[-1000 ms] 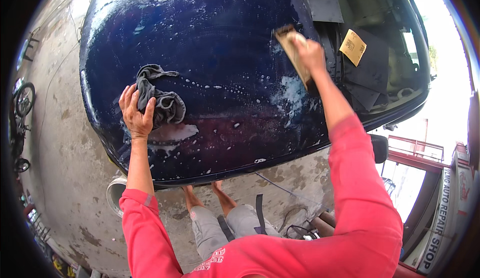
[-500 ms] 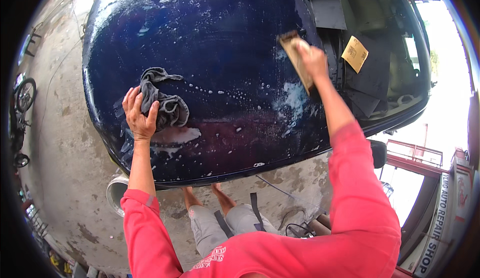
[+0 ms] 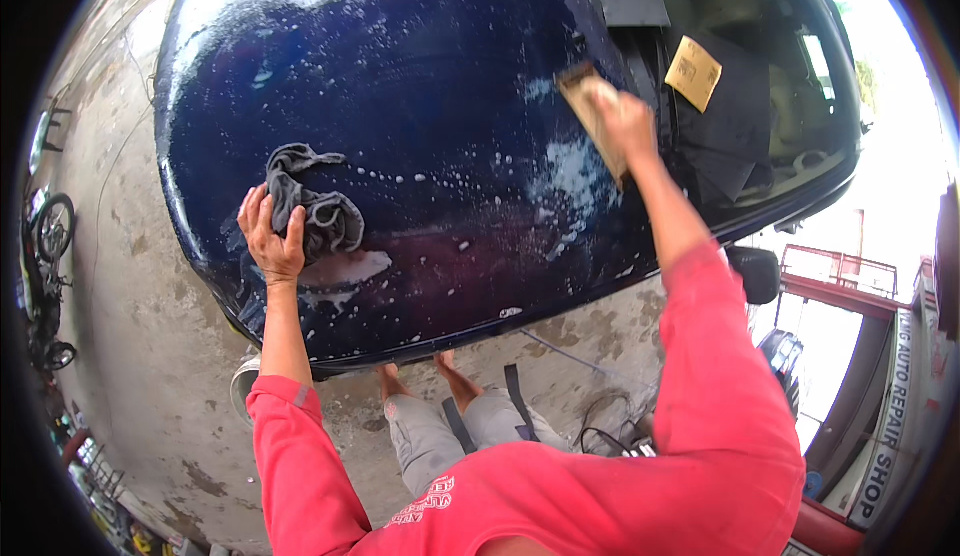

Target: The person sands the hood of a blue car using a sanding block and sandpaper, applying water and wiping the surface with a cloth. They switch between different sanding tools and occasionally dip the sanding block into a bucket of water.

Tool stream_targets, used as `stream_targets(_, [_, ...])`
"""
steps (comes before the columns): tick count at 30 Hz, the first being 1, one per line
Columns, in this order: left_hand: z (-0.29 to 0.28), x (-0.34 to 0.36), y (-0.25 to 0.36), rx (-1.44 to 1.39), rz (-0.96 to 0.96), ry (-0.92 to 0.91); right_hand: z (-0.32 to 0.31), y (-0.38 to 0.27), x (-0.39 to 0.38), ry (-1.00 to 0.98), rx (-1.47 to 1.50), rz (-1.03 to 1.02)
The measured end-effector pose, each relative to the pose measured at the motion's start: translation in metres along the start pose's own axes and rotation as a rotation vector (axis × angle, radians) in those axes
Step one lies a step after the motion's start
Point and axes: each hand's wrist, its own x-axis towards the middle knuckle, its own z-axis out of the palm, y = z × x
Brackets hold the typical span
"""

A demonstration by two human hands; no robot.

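Note:
My left hand [image 3: 272, 241] rests with fingers spread on the dark blue hood [image 3: 430, 86] of a vehicle, touching the left side of a crumpled grey cloth [image 3: 320, 216]. My right hand [image 3: 625, 131] grips a long, pale sanding block [image 3: 585, 116] against the hood's right part, near the windshield edge. Water beads, foam streaks and pale worn patches [image 3: 570, 191] mark the paint. The block's underside is hidden.
Dark sheets [image 3: 730, 146] and a tan sandpaper sheet [image 3: 693, 74] lie by the windshield. A side mirror [image 3: 752, 274] juts at lower right. A bucket [image 3: 243, 391] is below the front edge. Bicycle or motorbike wheels [image 3: 55, 226] stand far left; a red frame [image 3: 840, 296] is at right.
My right hand and block make small movements over the same patch. My left hand stays by the cloth. The whole view shifts slightly as my head moves.

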Motion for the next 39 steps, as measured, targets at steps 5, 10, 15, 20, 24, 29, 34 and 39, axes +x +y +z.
stream_targets(5, [0.001,-0.001,-0.001,0.005,-0.010,-0.003,-0.013,-0.001,-0.031,-0.115,-0.010,0.016])
stream_targets(10, [-0.001,0.002,0.004,0.044,-0.025,-0.021,-0.044,-0.004,-0.189,-0.141,0.146,0.205])
stream_targets(15, [0.005,-0.003,-0.007,0.011,0.023,0.025,-0.004,0.009,0.005,-0.029,0.010,0.046])
stream_targets(20, [0.004,-0.003,-0.003,0.025,0.001,0.038,-0.004,-0.016,-0.020,-0.059,0.061,0.006])
stream_targets(24, [-0.001,0.003,0.008,0.034,-0.029,0.011,-0.023,-0.053,-0.179,-0.220,0.246,0.019])
stream_targets(29, [0.000,0.000,0.003,0.026,-0.018,0.004,0.018,-0.076,-0.020,-0.162,0.118,-0.025])
stream_targets(34, [0.002,-0.005,0.000,0.018,-0.039,0.024,0.047,-0.103,0.066,-0.054,0.010,-0.037])
stream_targets(39, [-0.005,0.005,0.014,0.032,-0.039,0.031,0.003,-0.121,-0.163,-0.151,0.273,-0.081])
